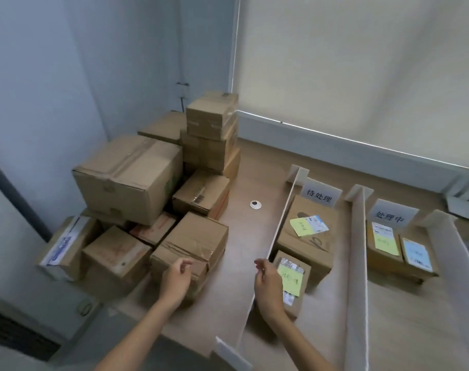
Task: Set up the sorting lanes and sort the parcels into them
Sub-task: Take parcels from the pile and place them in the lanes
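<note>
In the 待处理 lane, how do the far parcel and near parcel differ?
The far parcel is larger than the near parcel. The far parcel's top is mostly bare cardboard; the near parcel's is mostly covered by note and label. The right hand overlaps only the near parcel. Both are brown cartons with yellow notes.

A pile of brown boxes [131, 180] sits on the left of the wooden bench [241, 245]. White boards [357, 250] stand on it, with more boxes [308, 236] between them.

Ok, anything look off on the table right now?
The big carton in the unsorted pile sits tilted on smaller boxes, so it may slip. Lane dividers and signs stand upright.
</note>
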Motion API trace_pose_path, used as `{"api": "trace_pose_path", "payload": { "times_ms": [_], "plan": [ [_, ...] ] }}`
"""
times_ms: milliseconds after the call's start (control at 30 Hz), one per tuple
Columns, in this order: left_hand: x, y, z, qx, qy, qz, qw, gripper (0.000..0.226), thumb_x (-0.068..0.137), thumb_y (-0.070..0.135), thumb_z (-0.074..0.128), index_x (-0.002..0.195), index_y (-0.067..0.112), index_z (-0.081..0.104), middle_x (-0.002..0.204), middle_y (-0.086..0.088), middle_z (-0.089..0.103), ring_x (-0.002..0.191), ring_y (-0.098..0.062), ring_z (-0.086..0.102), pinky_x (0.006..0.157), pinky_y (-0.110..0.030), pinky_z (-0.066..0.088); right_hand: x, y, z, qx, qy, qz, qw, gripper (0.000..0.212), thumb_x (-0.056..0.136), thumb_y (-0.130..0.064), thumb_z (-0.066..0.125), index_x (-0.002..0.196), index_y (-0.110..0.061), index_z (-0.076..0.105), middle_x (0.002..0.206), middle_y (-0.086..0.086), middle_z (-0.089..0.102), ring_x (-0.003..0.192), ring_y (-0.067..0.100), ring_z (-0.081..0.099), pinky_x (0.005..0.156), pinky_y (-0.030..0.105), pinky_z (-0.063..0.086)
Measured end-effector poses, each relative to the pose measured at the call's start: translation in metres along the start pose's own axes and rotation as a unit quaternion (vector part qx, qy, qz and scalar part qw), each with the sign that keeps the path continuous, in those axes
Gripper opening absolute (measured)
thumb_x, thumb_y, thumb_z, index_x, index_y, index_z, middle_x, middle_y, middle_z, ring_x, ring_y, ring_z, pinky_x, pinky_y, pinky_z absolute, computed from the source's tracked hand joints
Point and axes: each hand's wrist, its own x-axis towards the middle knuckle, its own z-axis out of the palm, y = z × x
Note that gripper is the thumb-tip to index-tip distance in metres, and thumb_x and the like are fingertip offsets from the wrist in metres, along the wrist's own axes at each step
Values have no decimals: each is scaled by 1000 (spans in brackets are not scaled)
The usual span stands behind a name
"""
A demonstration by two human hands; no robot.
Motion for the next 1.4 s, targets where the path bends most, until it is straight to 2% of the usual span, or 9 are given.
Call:
{"api": "trace_pose_path", "payload": {
  "times_ms": [167, 267, 567, 700, 933, 1000, 1133, 1267, 1400],
  "plan": [
    [-2, -23, -58, -8, 30, -14, 999, 19, 96, 10, 44, 101, 21, 59, 110, -5, 61, 106, -20, 54, 85, -29, 42, -16, -61, 50, 20, -192, 52, 980, 26, 100, -19, 40, 120, -9, 54, 112, 6, 61, 83, 8, 53, 62, 7, 38],
    [11, -34, -84, -8, 42, -19, 999, 20, 97, 13, 44, 107, 19, 60, 112, -2, 58, 109, -20, 53, 92, -34, 44, -14, -86, 84, 14, -240, 116, 964, 36, 100, -27, 42, 129, -7, 49, 128, 13, 56, 104, 24, 56, 86, 28, 46],
    [91, -61, -135, -13, -39, 1, 999, 17, 95, 15, 48, 98, 23, 62, 101, 1, 64, 98, -15, 58, 78, -24, 45, 21, -93, 182, 194, -51, 411, 889, 63, 87, -29, 64, 138, -14, 30, 134, 18, 49, 118, 38, 49, 100, 47, 45],
    [111, -61, -150, -6, -101, 22, 995, 14, 95, 14, 48, 95, 23, 59, 97, 1, 62, 91, -12, 55, 65, -14, 39, 11, -100, 182, 219, 6, 402, 889, 42, 90, -20, 60, 128, -12, 44, 126, 13, 53, 106, 34, 51, 82, 40, 50],
    [112, -36, -169, -85, -201, -52, 975, 39, 91, 25, 59, 127, 14, 48, 129, -11, 52, 111, -22, 53, 86, -28, 47, -27, -117, 126, 339, -51, 348, 872, 28, 93, -24, 58, 119, -15, 51, 121, 10, 53, 104, 28, 54, 71, 49, 57],
    [104, -20, -177, -142, -272, -98, 947, 60, 87, 35, 62, 137, 17, 36, 137, -11, 47, 121, -27, 50, 96, -35, 45, -36, -126, 104, 379, -83, 314, 867, 31, 94, -26, 55, 123, -14, 52, 123, 10, 55, 108, 27, 56, 73, 47, 58],
    [77, 7, -192, -303, -415, -119, 850, 25, 89, 29, 58, 112, 29, 49, 114, -7, 62, 111, -27, 58, 93, -44, 49, -52, -149, 64, 342, -115, 245, 900, 31, 96, -32, 49, 124, -19, 52, 118, 5, 57, 101, 21, 59, 88, 50, 54],
    [66, 22, -187, -258, -358, 11, 897, 74, 65, 43, 82, 127, 23, 47, 117, -1, 64, 107, -18, 62, 89, -37, 54, -58, -174, 44, 158, -17, 146, 976, 59, 96, -42, 46, 148, -25, 24, 144, -9, 37, 132, 15, 38, 107, 32, 33],
    [45, 46, -181, -192, -293, 143, 926, 73, 69, 32, 82, 129, 29, 41, 111, 10, 60, 101, -5, 58, 68, -13, 51, -69, -215, 51, 267, -18, 117, 956, 37, 95, -44, 46, 130, -36, 35, 115, -18, 53, 101, 1, 54, 80, 21, 45]
  ]
}}
